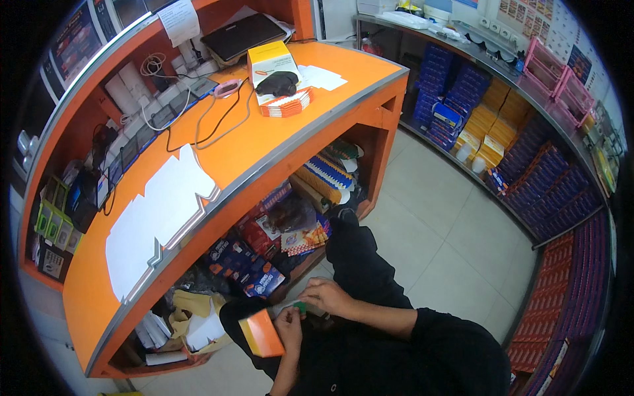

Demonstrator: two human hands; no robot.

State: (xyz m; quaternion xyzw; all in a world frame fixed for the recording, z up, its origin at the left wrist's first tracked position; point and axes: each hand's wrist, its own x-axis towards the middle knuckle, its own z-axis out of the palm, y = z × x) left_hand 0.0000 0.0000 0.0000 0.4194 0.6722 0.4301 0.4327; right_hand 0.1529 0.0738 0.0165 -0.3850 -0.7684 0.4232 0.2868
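My left hand point(288, 329) is closed low in the view, over my lap. Against it is a small orange, white and yellow carton point(263, 334), tilted, its right edge by my palm and wrist. My right hand point(328, 297) reaches in from the right with its fingertips pinched together. Between the two hands are a small green piece point(300, 307) and a pale, greyish strip; both are too small to name. What the right fingertips grip is hidden.
A curved orange counter point(267, 148) holds white die-cut sheets point(162, 218), an orange-striped stack point(287, 104), a black pouch-like item point(277, 84), cables and a black laptop point(246, 36). Boxes and bags fill its lower shelf. Stacked blue and yellow cartons point(498, 125) line the right wall.
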